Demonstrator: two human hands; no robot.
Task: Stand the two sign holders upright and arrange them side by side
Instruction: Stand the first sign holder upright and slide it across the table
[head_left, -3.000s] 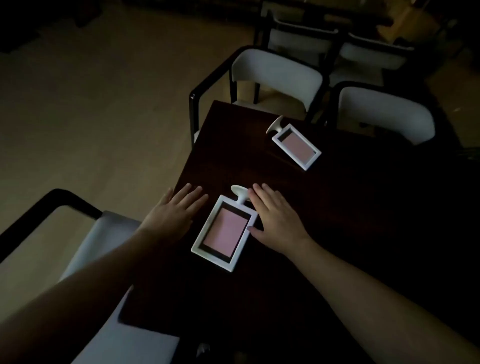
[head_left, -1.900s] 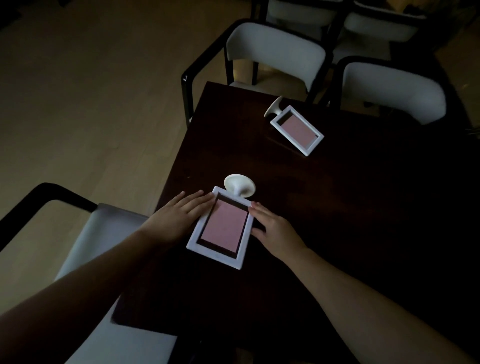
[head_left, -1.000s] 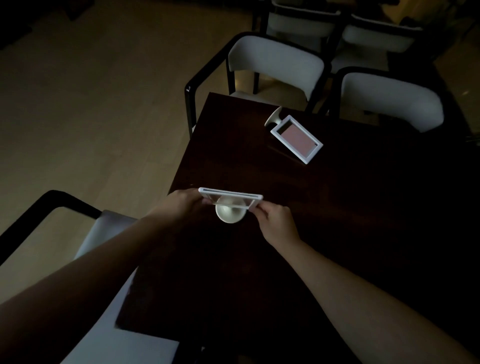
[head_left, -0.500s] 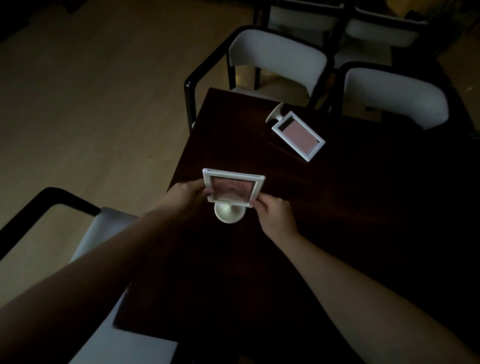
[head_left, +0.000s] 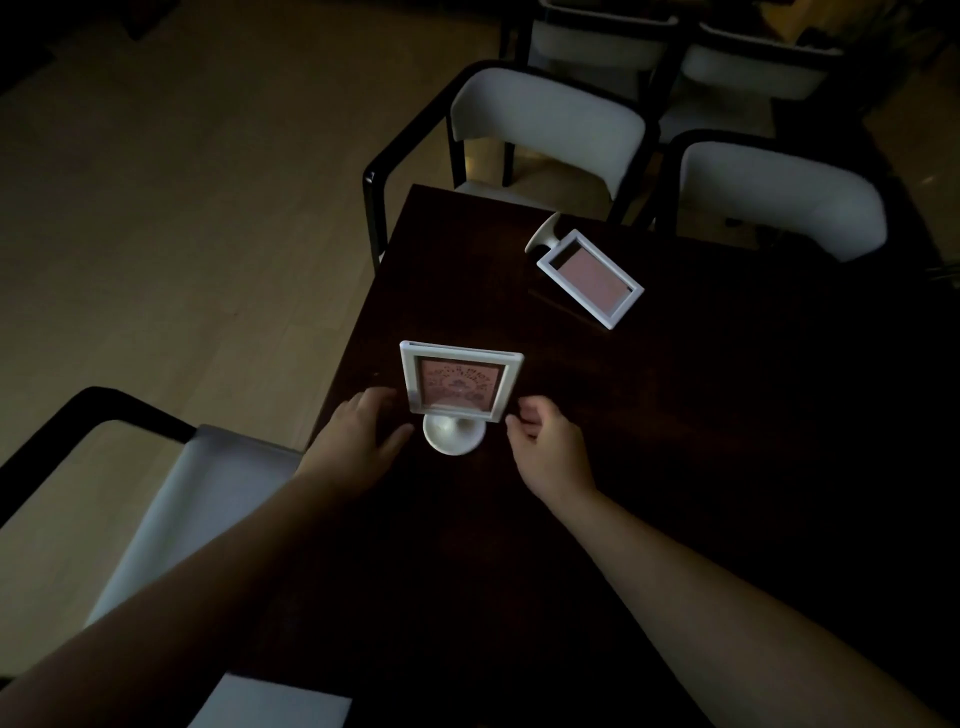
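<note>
While the room is dim, the near sign holder (head_left: 460, 387) can be seen standing upright on its round white base on the dark table (head_left: 649, 467), close to the table's nine o'clock edge, its white frame facing the person and showing a pinkish insert with a faint pattern that is too blurred to read. At about nine o'clock from the base, the left hand (head_left: 358, 441) hovers with its fingers (head_left: 397, 434) spread and released, the thumb tip just beside the base; whether it touches is unclear. At about three o'clock from the base, the right hand (head_left: 545, 449) is loosely curled, its fingers (head_left: 522, 418) just beside the frame's lower corner and gripping nothing. Toward one o'clock from the standing holder, well apart from it, the second sign holder (head_left: 589, 278) lies flat on the table near the far edge, its pink panel facing up and its round foot pointing to about ten o'clock. Beyond the table at twelve o'clock stand white-backed chairs (head_left: 545, 119) with dark frames, and another chair (head_left: 171, 499) sits at eight o'clock beside the left forearm, on a pale wooden floor (head_left: 182, 208)
</note>
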